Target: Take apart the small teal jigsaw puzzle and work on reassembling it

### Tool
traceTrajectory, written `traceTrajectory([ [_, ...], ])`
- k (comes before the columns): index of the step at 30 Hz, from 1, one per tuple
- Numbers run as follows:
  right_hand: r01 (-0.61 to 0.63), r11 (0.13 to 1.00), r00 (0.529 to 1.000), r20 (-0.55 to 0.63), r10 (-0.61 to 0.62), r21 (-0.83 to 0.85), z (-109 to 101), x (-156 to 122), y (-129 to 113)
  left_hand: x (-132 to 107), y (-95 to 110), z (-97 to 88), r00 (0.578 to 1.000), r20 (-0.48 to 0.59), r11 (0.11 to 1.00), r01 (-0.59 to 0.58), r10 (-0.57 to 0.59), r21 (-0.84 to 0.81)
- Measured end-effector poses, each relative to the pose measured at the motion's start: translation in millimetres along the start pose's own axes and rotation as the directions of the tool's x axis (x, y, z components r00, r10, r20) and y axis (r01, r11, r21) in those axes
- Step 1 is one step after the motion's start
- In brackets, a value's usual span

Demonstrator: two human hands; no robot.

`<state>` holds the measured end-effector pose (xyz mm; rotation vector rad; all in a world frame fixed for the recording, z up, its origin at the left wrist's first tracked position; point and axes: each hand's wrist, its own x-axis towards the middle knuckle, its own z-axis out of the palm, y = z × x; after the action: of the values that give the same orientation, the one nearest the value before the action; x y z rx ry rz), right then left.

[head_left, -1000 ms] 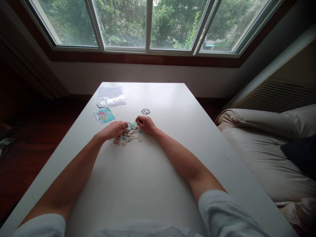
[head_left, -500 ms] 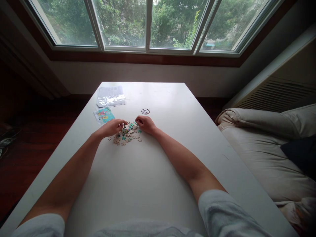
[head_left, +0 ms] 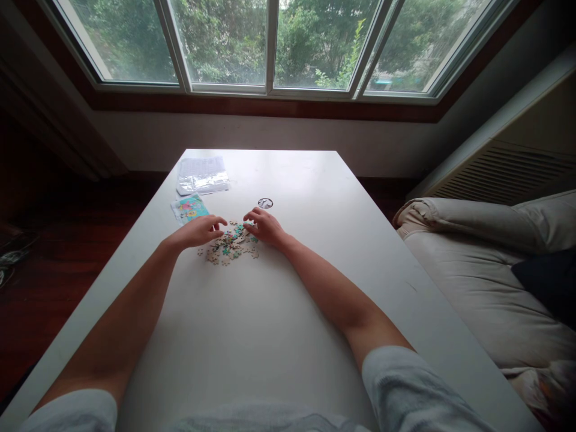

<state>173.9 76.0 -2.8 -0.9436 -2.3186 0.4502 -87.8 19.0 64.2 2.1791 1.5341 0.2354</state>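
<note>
A small heap of jigsaw pieces (head_left: pixel 231 245), tan and teal, lies in the middle of the white table (head_left: pixel 270 336). My left hand (head_left: pixel 198 230) rests at the heap's left edge with its fingers stretched out over the pieces. At the heap's right edge my right hand (head_left: pixel 263 226) lies with fingers spread, touching the top pieces. Neither hand holds a piece that I can see.
A colourful picture card (head_left: pixel 190 209) lies left of the heap, with a clear plastic bag on paper (head_left: pixel 201 175) behind it. A round cable hole (head_left: pixel 265 203) sits just beyond my right hand. A cream sofa (head_left: pixel 486 288) flanks the table's right edge; windows are ahead.
Both hands have opened from a curled pinch to spread fingers. The left hand slid slightly left and back off the heap; the right hand shifted a little farther away.
</note>
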Motion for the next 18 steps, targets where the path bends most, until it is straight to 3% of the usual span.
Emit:
traceTrajectory([
  [3,0.111,0.993,0.993,0.049,-0.109,-0.044,-1,0,-7,-7,-9,-9.0,0.996,0.06,0.996,0.054,-0.058,0.075],
  [6,0.172,0.984,0.967,0.199,-0.16,-0.043,1,-1,-14,-14,-14,-16.1,0.984,0.123,0.982,0.105,-0.126,0.159],
  [10,0.232,0.971,0.929,0.307,-0.206,-0.053,7,-6,-24,-19,-9,-18.0,0.963,0.175,0.958,0.16,-0.205,0.237],
  [18,0.274,0.947,0.947,0.218,-0.235,-0.166,16,-8,-38,-20,6,-2.1,0.958,0.172,0.939,0.169,-0.228,0.301],
])
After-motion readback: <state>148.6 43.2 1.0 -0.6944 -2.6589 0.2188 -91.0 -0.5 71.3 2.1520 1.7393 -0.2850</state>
